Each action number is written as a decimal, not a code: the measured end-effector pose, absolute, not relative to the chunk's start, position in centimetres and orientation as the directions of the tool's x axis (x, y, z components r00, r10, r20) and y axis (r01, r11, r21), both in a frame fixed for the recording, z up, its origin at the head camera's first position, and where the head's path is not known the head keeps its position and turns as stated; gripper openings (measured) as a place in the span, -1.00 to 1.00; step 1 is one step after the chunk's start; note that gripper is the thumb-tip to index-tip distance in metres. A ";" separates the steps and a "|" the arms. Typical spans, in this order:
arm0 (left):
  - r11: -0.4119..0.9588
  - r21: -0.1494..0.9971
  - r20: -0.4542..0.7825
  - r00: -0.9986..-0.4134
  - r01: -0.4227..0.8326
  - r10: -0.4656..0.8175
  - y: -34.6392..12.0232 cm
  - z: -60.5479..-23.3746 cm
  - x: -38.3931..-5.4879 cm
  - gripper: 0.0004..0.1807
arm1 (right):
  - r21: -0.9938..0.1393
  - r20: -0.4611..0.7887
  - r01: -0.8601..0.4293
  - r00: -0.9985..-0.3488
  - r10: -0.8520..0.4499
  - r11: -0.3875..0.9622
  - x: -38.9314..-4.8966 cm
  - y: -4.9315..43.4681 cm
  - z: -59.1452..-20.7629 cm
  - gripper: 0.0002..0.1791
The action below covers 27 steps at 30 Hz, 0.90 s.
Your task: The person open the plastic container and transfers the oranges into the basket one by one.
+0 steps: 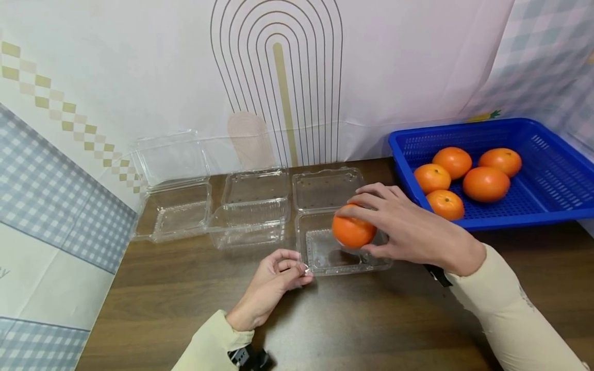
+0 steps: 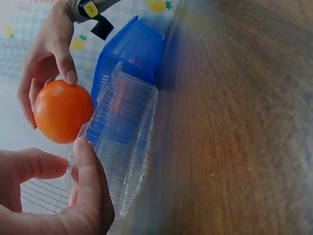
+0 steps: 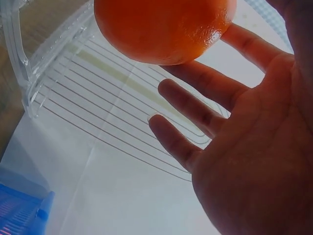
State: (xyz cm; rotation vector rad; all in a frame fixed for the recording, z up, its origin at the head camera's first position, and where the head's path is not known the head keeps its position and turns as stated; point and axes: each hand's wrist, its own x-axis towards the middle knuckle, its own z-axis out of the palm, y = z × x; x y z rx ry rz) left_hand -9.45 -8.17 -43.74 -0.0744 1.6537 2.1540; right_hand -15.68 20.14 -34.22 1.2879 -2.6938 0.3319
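An orange (image 1: pixel 353 230) is held between the thumb and fingers of my right hand (image 1: pixel 408 226), just above the base of the rightmost clear plastic clamshell box (image 1: pixel 343 269). That box stands with its lid (image 1: pixel 327 188) folded back toward the wall. My left hand (image 1: pixel 278 281) pinches the near left corner of the same box between thumb and fingers. The left wrist view shows the orange (image 2: pixel 63 111) over the box's rim, apart from the left fingertips. In the right wrist view the orange (image 3: pixel 164 27) touches the upper fingers, while the lower two fingers are free of it.
Two more clear clamshell boxes, a middle one (image 1: pixel 250 232) and a left one (image 1: pixel 181 211), stand with lids raised along the wall. At the right, a blue plastic basket (image 1: pixel 547 206) holds several oranges (image 1: pixel 486 184). A patterned sheet (image 1: pixel 394 67) covers the wall behind the wooden table (image 1: pixel 371 330).
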 end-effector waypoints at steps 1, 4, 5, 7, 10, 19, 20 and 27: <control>-0.204 0.911 -0.292 -0.910 -0.359 0.295 -8.2 -43.7 -9.5 -0.66 | -0.140 0.219 -0.779 -0.627 -0.748 0.611 -15.7 20.2 -34.1 -0.23; -0.205 0.910 -0.292 -0.910 -0.359 0.295 -8.1 -43.7 -9.5 -0.66 | -0.149 0.214 -0.769 -0.639 -0.739 0.622 -15.6 20.4 -33.9 -0.24; -0.206 0.910 -0.293 -0.909 -0.360 0.295 -8.1 -43.7 -9.5 -0.66 | -0.153 0.212 -0.765 -0.644 -0.735 0.626 -15.6 20.5 -33.9 -0.24; -0.205 0.910 -0.294 -0.909 -0.361 0.295 -8.1 -43.7 -9.5 -0.66 | -0.155 0.209 -0.760 -0.650 -0.731 0.631 -15.5 20.6 -33.7 -0.24; -0.205 0.909 -0.297 -0.909 -0.363 0.293 -8.1 -43.7 -9.5 -0.65 | -0.157 0.213 -0.756 -0.654 -0.726 0.635 -15.5 20.7 -33.6 -0.24; -0.203 0.909 -0.297 -0.908 -0.363 0.295 -8.1 -43.7 -9.5 -0.65 | -0.173 0.250 -0.757 -0.652 -0.715 0.630 -15.4 21.4 -33.0 -0.24; -0.204 0.909 -0.296 -0.908 -0.363 0.296 -8.1 -43.7 -9.5 -0.65 | -0.169 0.252 -0.756 -0.653 -0.714 0.632 -15.4 21.5 -33.0 -0.24; -0.204 0.908 -0.297 -0.907 -0.365 0.297 -8.1 -43.7 -9.5 -0.65 | -0.163 0.240 -0.738 -0.673 -0.699 0.654 -15.3 22.0 -32.5 -0.25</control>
